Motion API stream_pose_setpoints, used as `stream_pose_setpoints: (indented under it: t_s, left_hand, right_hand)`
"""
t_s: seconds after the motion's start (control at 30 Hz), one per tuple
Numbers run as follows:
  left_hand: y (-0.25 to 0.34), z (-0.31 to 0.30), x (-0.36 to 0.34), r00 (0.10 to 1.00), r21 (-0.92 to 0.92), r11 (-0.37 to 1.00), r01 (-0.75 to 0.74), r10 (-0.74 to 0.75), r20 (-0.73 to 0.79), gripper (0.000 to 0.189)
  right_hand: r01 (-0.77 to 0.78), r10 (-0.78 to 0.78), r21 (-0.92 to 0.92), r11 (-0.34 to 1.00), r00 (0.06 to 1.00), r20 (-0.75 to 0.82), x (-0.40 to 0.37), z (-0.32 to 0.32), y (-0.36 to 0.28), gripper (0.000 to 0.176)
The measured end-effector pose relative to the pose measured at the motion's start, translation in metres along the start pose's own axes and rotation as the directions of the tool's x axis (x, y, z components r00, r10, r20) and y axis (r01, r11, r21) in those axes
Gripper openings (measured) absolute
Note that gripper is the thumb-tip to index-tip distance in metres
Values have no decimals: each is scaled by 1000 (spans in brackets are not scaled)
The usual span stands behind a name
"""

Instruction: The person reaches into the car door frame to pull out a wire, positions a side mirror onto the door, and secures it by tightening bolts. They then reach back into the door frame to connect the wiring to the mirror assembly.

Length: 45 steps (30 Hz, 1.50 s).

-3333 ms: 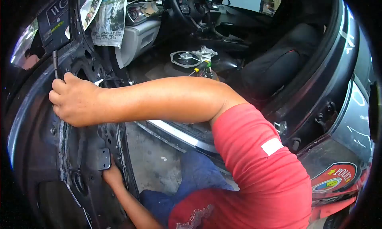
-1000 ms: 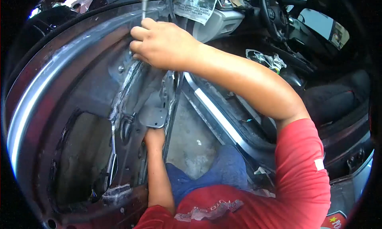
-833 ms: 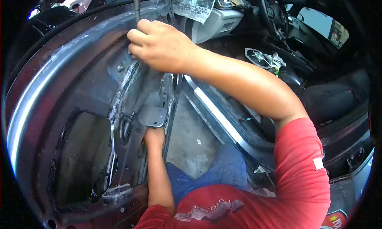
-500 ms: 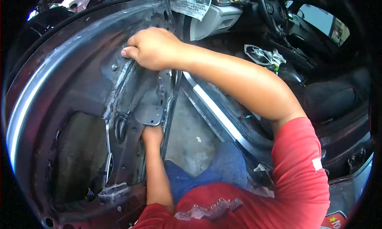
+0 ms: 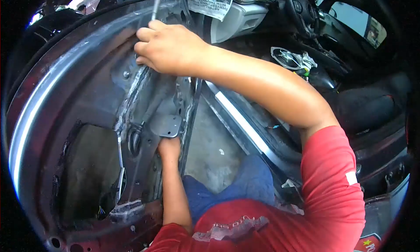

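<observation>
A bare car door panel with cutouts fills the left side. My right hand is at its upper part, fingers closed around a thin metal rod-like tool that points upward. Below that hand a rough grey seam runs down the panel past a bolt. My left forearm reaches up to a small metal plate with holes. Behind this plate my left hand is hidden, with only the wrist showing below its edge.
The door sill with a bright strip runs diagonally at centre. Beyond it are a black seat, a steering wheel and a newspaper sheet. A large opening lies in the panel's lower left.
My right hand has shifted slightly, its fingers have changed position, and the thin tool now shows upright above them. The left forearm looks nearly unmoved.
</observation>
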<state>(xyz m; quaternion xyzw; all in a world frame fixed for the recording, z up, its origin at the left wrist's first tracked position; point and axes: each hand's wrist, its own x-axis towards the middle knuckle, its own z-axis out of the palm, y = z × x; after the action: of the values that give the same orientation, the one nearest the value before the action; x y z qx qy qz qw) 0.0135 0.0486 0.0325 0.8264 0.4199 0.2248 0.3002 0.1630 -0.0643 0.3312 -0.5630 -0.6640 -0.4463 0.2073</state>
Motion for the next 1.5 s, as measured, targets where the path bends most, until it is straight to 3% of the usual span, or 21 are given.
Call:
stream_pose_setpoints:
  t_s: [0.13,0.2,0.23,0.27,0.33,0.47,0.53,0.57,0.6,0.67,0.83,0.87,0.9,0.93,0.97,1.1,1.2,1.27,1.3,1.37,1.5]
  left_hand:
    - [-8,2,2,981,48,980,-191,193,-32,55]
    - [-8,7,0,976,-85,977,-198,188,-110,54]
    - [-12,9,0,977,-84,977,-195,186,-104,54]
    - [-15,10,2,981,-92,979,-182,174,-89,53]
    - [-8,5,2,983,-102,980,-172,164,-79,52]
    - [5,-5,-6,998,-76,995,-59,58,-11,48]
    - [-3,0,-4,995,-110,989,-96,92,-38,47]
    - [-10,8,1,991,-115,986,-122,114,-75,47]
    - [-18,16,6,984,-118,981,-154,141,-111,47]
    - [-17,13,7,990,-82,987,-137,133,-55,47]
    - [-2,3,-1,998,-52,998,-46,44,-33,47]
    - [-8,7,2,995,-74,993,-90,86,-59,48]
    - [-11,11,4,988,-95,986,-134,126,-86,48]
    - [-11,11,1,989,-91,987,-132,125,-78,48]
    - [-9,8,1,992,-61,993,-104,99,-78,49]
    - [-7,6,1,991,-63,994,-92,86,-98,50]
    - [-14,11,4,994,-134,988,-76,65,-89,49]
    - [-17,14,5,991,-136,986,-101,87,-106,49]
    - [-17,15,6,985,-130,982,-137,122,-118,49]
    - [-17,13,8,983,-106,981,-162,151,-105,50]
    - [2,-3,-4,993,-57,992,-112,109,-53,52]
  right_hand:
    - [179,-185,-94,979,981,-61,-1,6,1,27]
    - [-126,127,32,992,991,-40,-2,20,-7,33]
    - [-417,353,285,863,901,250,2,22,-8,41]
    - [-662,442,719,212,721,534,1,25,-15,46]
    - [-738,351,652,-176,572,741,4,16,-17,49]
    - [-785,369,601,-149,520,770,7,-10,-19,45]
    - [-769,374,604,212,634,676,7,-13,-7,38]
    - [-655,353,506,561,742,570,10,-10,2,32]
    - [-656,354,504,562,741,571,7,-2,2,32]
    - [-195,167,148,969,969,183,8,2,-6,32]
    - [240,-234,-162,957,970,60,9,-4,7,31]
    - [241,-234,-163,957,970,62,10,0,5,31]
    - [-79,52,137,987,980,194,14,7,2,32]
    - [-430,279,366,826,874,397,13,12,-2,34]
    - [-760,422,650,5,591,687,8,9,-16,41]
    - [-698,428,702,-145,595,680,4,15,-20,47]
    - [-767,412,575,285,639,649,8,-13,-9,44]
    - [-397,300,303,866,899,320,8,1,-2,36]
    - [-402,306,299,866,897,320,5,7,2,36]
    - [17,-13,-53,998,996,86,6,0,-2,36]
    - [65,-58,-56,996,992,113,8,-1,-2,35]
